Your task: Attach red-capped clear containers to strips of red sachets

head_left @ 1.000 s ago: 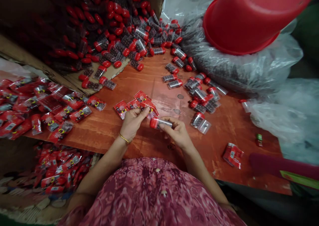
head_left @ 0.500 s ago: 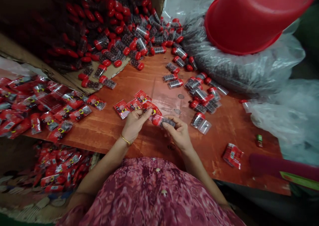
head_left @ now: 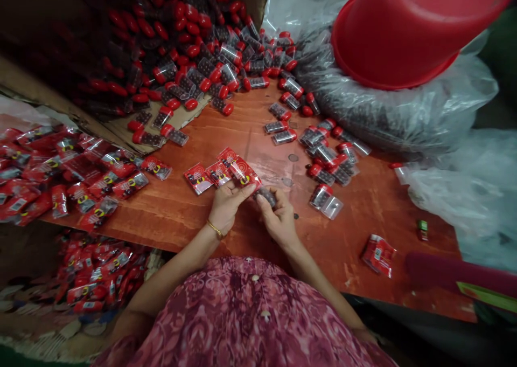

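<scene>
My left hand [head_left: 226,205] pinches a red printed sleeve packet [head_left: 243,173] at the middle of the red-brown wooden table [head_left: 226,232]. My right hand [head_left: 278,216] grips a small clear tube of dark pellets [head_left: 265,195] whose cap end sits inside that packet. The two hands touch. Three flat red packets [head_left: 210,174] lie just beyond my left hand.
Loose red-capped tubes [head_left: 327,157] lie to the right, a big heap of them [head_left: 194,60] spills from cardboard at the back. Filled red packets [head_left: 68,173] pile at the left and below the table edge. A red bucket [head_left: 399,33] rests on plastic bags [head_left: 404,108].
My right hand has pushed the tube leftward into the red packet held by my left hand. Its red cap is now hidden inside. Both hands drew closer together.
</scene>
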`<state>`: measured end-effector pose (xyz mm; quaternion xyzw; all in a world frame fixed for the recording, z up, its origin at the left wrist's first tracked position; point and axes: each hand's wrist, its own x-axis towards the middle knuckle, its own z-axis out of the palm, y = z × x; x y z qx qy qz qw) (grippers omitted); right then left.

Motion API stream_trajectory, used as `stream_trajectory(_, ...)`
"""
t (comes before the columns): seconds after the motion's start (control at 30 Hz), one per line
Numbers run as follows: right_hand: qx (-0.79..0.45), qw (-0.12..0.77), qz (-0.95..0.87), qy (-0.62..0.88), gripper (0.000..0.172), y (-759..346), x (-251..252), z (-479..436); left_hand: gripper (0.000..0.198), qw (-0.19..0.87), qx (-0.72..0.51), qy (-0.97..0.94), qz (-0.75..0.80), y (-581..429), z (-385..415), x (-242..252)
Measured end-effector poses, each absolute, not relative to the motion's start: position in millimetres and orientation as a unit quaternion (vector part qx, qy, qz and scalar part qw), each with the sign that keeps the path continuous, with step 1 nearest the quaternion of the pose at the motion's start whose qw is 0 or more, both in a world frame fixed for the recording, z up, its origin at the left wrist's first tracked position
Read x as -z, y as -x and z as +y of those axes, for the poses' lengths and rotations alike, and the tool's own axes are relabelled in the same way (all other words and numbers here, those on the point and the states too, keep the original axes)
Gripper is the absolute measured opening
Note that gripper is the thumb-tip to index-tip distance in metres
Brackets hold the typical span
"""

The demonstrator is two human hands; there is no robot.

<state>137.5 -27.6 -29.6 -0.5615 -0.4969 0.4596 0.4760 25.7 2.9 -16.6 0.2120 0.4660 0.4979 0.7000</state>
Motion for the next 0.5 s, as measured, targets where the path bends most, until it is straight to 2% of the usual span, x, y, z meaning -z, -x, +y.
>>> stream_trajectory(0.1,-0.459,0.494,-0.484,0.558,0.024,-133.6,30.9,-26.4,0.029,0.703,-0.503,-0.224,0.449,-27.1,3.9,16.7)
stream_trajectory(0.23,-0.569,0.478,-0.432,0.512,0.027,-132.6,34.0,-25.3,0.028,0.7,-0.511,-0.228,0.444,-25.6,3.7,17.6)
stream_trajectory(0.4,-0.466,0.488,-0.514,0.53,0.022,-136.1,36.9,-22.4,0.029,0.686,-0.51,-0.25,0.456,-22.1,6.9,14.4)
stream_trajectory(0.5,-0.53,0.464,-0.506,0.497,0.021,-137.5,35.7,-20.6,0.027,0.673,-0.516,-0.26,0.462,-20.5,9.6,12.6)
